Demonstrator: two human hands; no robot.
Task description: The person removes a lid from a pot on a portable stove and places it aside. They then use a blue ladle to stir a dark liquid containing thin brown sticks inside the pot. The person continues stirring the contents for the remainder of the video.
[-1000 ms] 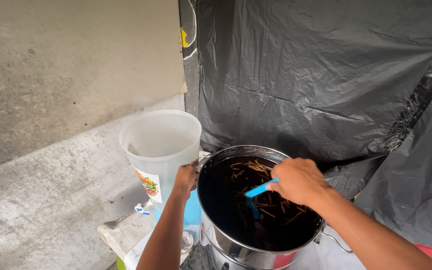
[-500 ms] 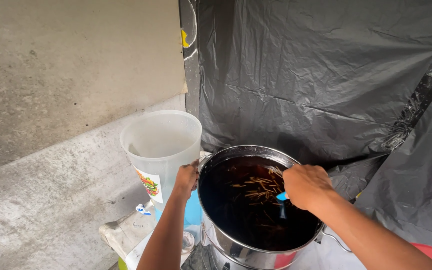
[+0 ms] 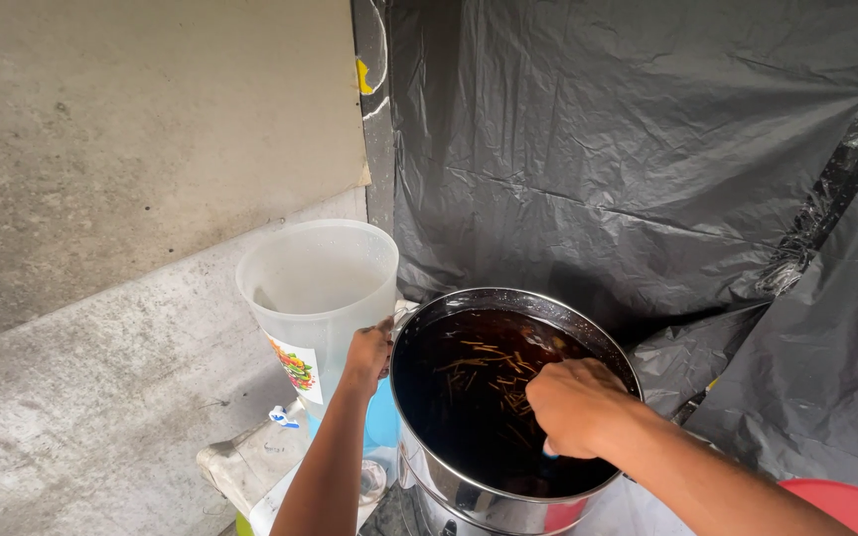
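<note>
my right hand [image 3: 576, 405] is closest to me, fisted over the pot [image 3: 419, 465] with a sliver of blue handle [image 3: 549, 449] poking out under the knuckles, so it's clamped on that tool, working end sunk in the liquid and hidden. the handle runs roughly upright, down into the brew. the pot is steel, round, shiny wall, filled near the rim with dark brown liquid [image 3: 459, 427], thin tan sticks [image 3: 494, 372] floating in a loose clump just beyond and left of my fist. my left hand [image 3: 367, 355] is further out, wrapped on the handle side of a tall translucent plastic pitcher [image 3: 318, 288], held upright, its side just beside the pot's left rim, maybe touching, can't tell. pitcher looks empty, has a colourful sticker [image 3: 297, 365] low on the wall. so pitcher lies left of the pot, left hand already on it, right hand nearer the liquid. below, a pale stool or stand [image 3: 245, 465]. behind, a rough concrete wall [image 3: 131, 149] left, crinkled black plastic sheet [image 3: 628, 149] right, red rim [image 3: 841, 501] at bottom right.
</note>
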